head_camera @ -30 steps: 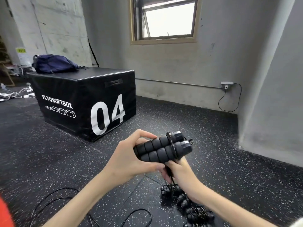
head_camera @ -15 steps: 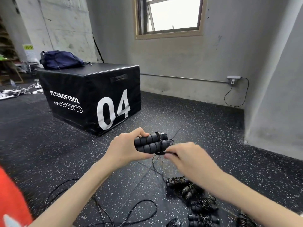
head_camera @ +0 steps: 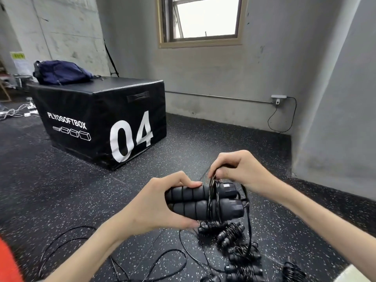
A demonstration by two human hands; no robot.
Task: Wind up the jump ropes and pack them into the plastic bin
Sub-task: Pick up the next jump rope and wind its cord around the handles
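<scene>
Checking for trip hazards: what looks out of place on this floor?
Unwound black rope cord sprawls in loose loops over the floor at lower left, beside the wound jump ropes lying neatly bundled. No plastic bin is in view.

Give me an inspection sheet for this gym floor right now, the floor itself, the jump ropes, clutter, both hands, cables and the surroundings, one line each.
Surface: dark speckled rubber floor.
Job's things: two black rope handles held side by side, cord looped round them near their caps; wound rope bundles lie on the floor below; no plastic bin seen.
Clutter: blue bag on top of the black plyo box marked 04.
Hands: left hand grips both handles; right hand pinches the cord above them.
Cables: loose black rope cord trails over the floor; a wall socket lead hangs at right; white leads lie far left.
Surroundings: grey concrete walls, window above.
</scene>
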